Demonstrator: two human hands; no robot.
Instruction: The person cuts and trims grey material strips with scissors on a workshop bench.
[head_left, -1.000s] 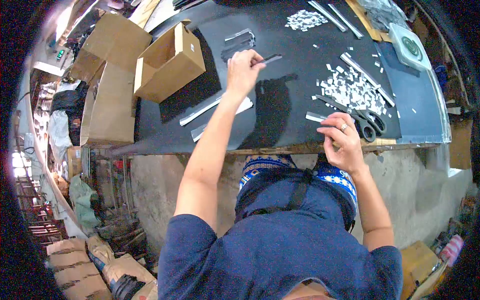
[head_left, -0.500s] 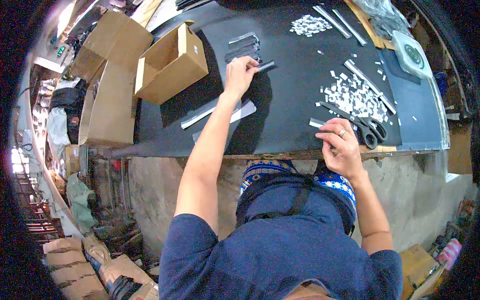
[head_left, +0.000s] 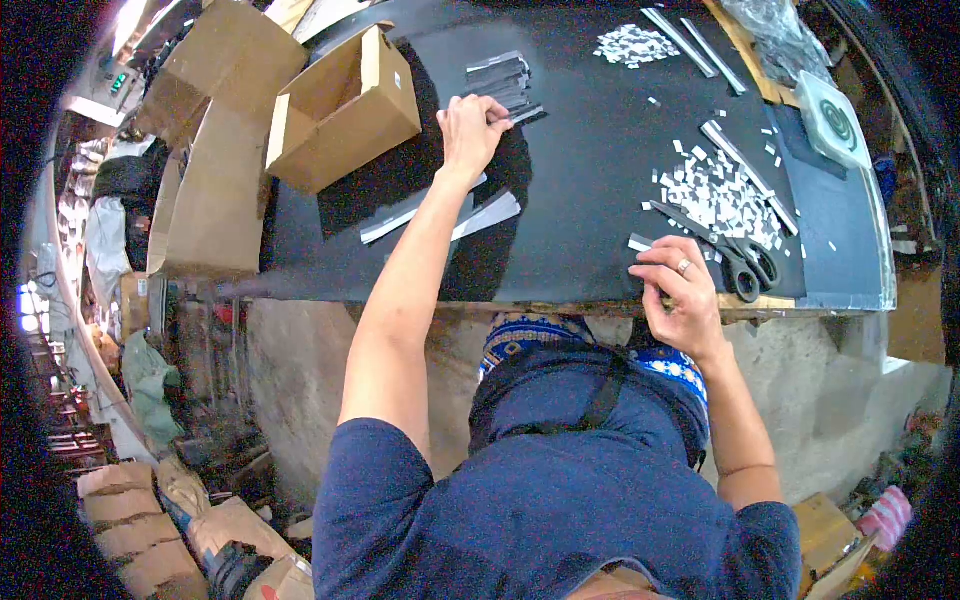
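My left hand [head_left: 470, 132] reaches to the back of the table, its fingers closed on one end of a dark strip [head_left: 529, 114]. That strip lies along the near edge of a stack of dark strips [head_left: 503, 80]. My right hand [head_left: 682, 295], wearing a ring, is curled near the table's front edge. At its index fingertip is a small white label [head_left: 640, 243], which seems pinched there; the exact grip is hidden. Right beside that hand lie black-handled scissors [head_left: 742, 272], and behind them spreads a pile of small white labels [head_left: 712, 190].
An open cardboard box [head_left: 350, 125] stands on the table's left, beside a larger carton [head_left: 215, 190]. Pale strips [head_left: 486, 216] lie nearer me. A smaller label pile [head_left: 634, 45], long strips [head_left: 680, 42] and a clear plastic tub [head_left: 833, 120] sit at the back right.
My left hand has moved slightly away from me, bringing the dark strip up against the stack's near edge. My right hand has hardly moved, and the view has shifted a little.
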